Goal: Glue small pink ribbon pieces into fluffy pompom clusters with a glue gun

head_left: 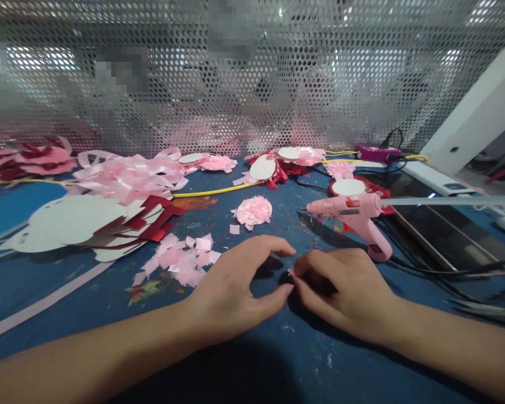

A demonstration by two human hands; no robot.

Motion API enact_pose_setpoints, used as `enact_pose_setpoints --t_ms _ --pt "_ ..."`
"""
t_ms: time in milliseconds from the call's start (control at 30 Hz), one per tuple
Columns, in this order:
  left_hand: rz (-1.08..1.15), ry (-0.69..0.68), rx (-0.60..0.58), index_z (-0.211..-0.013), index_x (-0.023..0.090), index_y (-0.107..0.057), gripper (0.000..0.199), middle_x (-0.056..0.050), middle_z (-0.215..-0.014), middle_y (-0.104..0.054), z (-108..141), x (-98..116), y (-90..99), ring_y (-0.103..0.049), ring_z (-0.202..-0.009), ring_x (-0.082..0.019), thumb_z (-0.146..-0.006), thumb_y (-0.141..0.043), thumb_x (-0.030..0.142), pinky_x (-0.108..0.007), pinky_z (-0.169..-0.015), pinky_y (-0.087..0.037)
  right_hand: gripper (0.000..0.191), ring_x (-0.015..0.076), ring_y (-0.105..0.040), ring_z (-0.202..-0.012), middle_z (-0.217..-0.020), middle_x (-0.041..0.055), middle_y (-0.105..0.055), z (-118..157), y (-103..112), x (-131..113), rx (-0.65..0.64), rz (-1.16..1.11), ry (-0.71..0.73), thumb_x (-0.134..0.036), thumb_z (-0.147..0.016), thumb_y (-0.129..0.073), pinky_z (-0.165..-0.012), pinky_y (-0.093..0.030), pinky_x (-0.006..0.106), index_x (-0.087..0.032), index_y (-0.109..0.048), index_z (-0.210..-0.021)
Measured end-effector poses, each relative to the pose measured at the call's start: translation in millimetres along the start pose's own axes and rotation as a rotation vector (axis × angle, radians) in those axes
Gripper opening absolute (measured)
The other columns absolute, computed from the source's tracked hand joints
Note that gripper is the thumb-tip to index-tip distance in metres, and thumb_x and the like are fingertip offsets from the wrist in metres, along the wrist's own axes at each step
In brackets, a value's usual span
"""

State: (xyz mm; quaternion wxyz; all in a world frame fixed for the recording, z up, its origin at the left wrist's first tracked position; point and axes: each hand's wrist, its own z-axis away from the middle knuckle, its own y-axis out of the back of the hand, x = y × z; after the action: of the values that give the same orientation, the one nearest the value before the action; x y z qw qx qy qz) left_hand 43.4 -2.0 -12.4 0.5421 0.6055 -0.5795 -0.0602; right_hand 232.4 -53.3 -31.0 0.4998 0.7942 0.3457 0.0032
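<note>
My right hand [340,280] pinches a tiny pink piece [291,272] between thumb and forefinger. Beside it, my left hand [239,283] curves with thumb and forefinger apart and nothing visible between them. Behind the hands lies a round disc covered in pink petals [253,211], with a single pink square [234,229] at its lower left. Loose pink squares [180,259] are heaped left of my left hand. A pink glue gun [349,209] lies behind my right hand, its nozzle pointing left.
White and red card shapes [79,221] are stacked at left, near a pink ribbon pile [130,171]. Decorated discs [263,168] line the back by a yellow cable [214,192]. A perforated metal screen [252,84] stands behind. Dark panel [450,224] and black cables lie at right.
</note>
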Motion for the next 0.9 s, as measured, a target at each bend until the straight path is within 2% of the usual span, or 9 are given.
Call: enact_pose_setpoints --t_ms 233,333,467,600,667,733,800,867,900 --pt "0.173 0.057 -0.022 -0.096 0.024 -0.054 0.021 0.008 -0.087 -0.066 -1 -2 2.1 -0.064 -0.08 -0.003 -0.082 -0.063 0.011 -0.01 -0.078 -0.049 0.013 0.0072 -0.043 -0.039 -0.047 -0.0065 -0.048 -1 0 1 0.015 -0.009 -0.012 -0.023 -0.085 -0.053 -0.043 -0.028 0.021 -0.016 -0.057 -0.074" --pt "0.18 0.086 -0.016 -0.094 0.023 -0.055 0.019 0.008 -0.084 -0.066 -2 -3 3.3 -0.065 -0.077 -0.003 -0.082 -0.062 0.01 -0.01 -0.076 -0.049 0.015 0.007 -0.044 -0.039 -0.048 -0.0066 -0.049 0 0 1 0.016 -0.004 -0.027 -0.025 -0.086 -0.054 -0.043 -0.027 0.021 -0.017 -0.055 -0.073" --pt "0.095 0.131 0.11 -0.091 0.022 -0.057 0.017 0.006 -0.083 -0.067 -5 -12 8.9 -0.065 -0.079 -0.006 -0.081 -0.063 0.01 -0.016 -0.079 -0.049 0.017 0.0081 -0.046 -0.041 -0.049 -0.0059 -0.051 0 -3 1 -0.058 0.041 -0.023 -0.028 -0.087 -0.053 -0.044 -0.027 0.022 -0.018 -0.055 -0.073" --pt "0.08 0.238 0.239 -0.095 0.02 -0.056 0.015 0.0 -0.087 -0.067 -12 -27 16.5 -0.065 -0.082 -0.014 -0.082 -0.063 0.021 -0.025 -0.078 -0.051 0.017 0.0086 -0.046 -0.041 -0.049 -0.0061 -0.051 -1 -3 0 -0.059 0.035 -0.039 -0.028 -0.087 -0.053 -0.045 -0.027 0.023 -0.019 -0.056 -0.073" --pt "0.079 0.22 0.198 -0.093 0.02 -0.059 0.011 -0.002 -0.089 -0.068 -14 -27 19.4 -0.065 -0.083 -0.015 -0.083 -0.061 0.026 -0.027 -0.076 -0.052 0.017 0.0081 -0.044 -0.04 -0.048 -0.0067 -0.05 -1 -2 0 -0.052 -0.015 -0.079 -0.028 -0.087 -0.053 -0.045 -0.028 0.022 -0.019 -0.055 -0.073" --pt "0.085 0.127 0.071 -0.091 0.02 -0.063 0.013 -0.003 -0.091 -0.069 -13 -23 20.8 -0.064 -0.084 -0.016 -0.082 -0.063 0.029 -0.028 -0.078 -0.052 0.018 0.0075 -0.044 -0.04 -0.047 -0.0068 -0.049 -1 0 0 -0.054 -0.072 -0.106 -0.029 -0.088 -0.054 -0.045 -0.028 0.021 -0.019 -0.054 -0.072" --pt "0.137 0.025 -0.048 -0.096 0.02 -0.065 0.025 -0.004 -0.093 -0.07 -10 -16 19.8 -0.065 -0.083 -0.016 -0.075 -0.072 0.032 -0.027 -0.078 -0.052 0.022 0.0071 -0.045 -0.041 -0.049 -0.0061 -0.051 -1 1 0 -0.063 -0.113 -0.104 -0.031 -0.088 -0.054 -0.045 -0.027 0.021 -0.018 -0.054 -0.071" --pt "0.217 -0.02 -0.101 -0.1 0.019 -0.067 0.034 -0.005 -0.092 -0.071 -7 -9 17.0 -0.065 -0.079 -0.016 -0.07 -0.078 0.031 -0.025 -0.073 -0.053 0.027 0.0071 -0.046 -0.042 -0.049 -0.0054 -0.052 0 2 1 -0.061 -0.121 -0.087 -0.033 -0.089 -0.054 -0.045 -0.027 0.021 -0.018 -0.053 -0.067" --pt "0.253 -0.02 -0.106 -0.099 0.019 -0.068 0.031 -0.005 -0.089 -0.071 -6 -7 15.3 -0.065 -0.076 -0.015 -0.071 -0.077 0.028 -0.024 -0.071 -0.053 0.029 0.0072 -0.046 -0.042 -0.05 -0.0052 -0.052 0 2 1 -0.061 -0.115 -0.077 -0.034 -0.089 -0.054 -0.046 -0.027 0.021 -0.018 -0.053 -0.065"
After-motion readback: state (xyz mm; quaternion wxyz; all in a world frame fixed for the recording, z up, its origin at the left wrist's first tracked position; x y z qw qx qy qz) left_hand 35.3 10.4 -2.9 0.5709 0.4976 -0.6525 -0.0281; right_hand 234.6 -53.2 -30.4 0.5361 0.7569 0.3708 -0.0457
